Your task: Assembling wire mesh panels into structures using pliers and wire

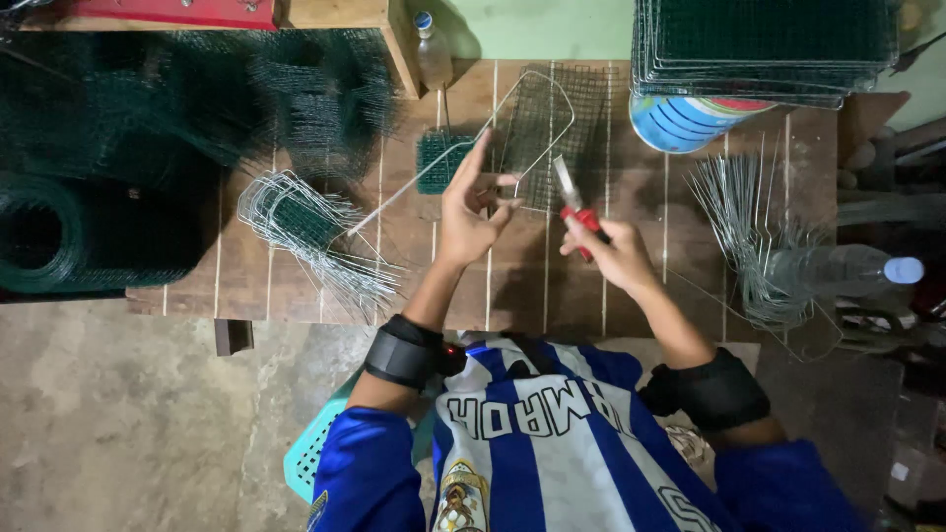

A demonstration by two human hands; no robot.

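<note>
My left hand (471, 209) pinches the edge of a bent wire frame with green mesh (540, 123) lying on the wooden table (296, 286). The frame's long wire handle runs left toward a bundle of bent wires. My right hand (609, 253) grips red-handled pliers (574, 204), their jaws pointing up toward the mesh, close to my left fingers. A small square of green mesh (439, 161) lies just left of my left hand.
Rolls of dark green mesh (108, 187) crowd the left side. Bundles of bent wire lie at the left (313, 234) and right (759, 236). Stacked mesh panels (764, 44) rest on a blue bucket (690, 120). Plastic bottles stand at the back (432, 49) and lie at the right (847, 271).
</note>
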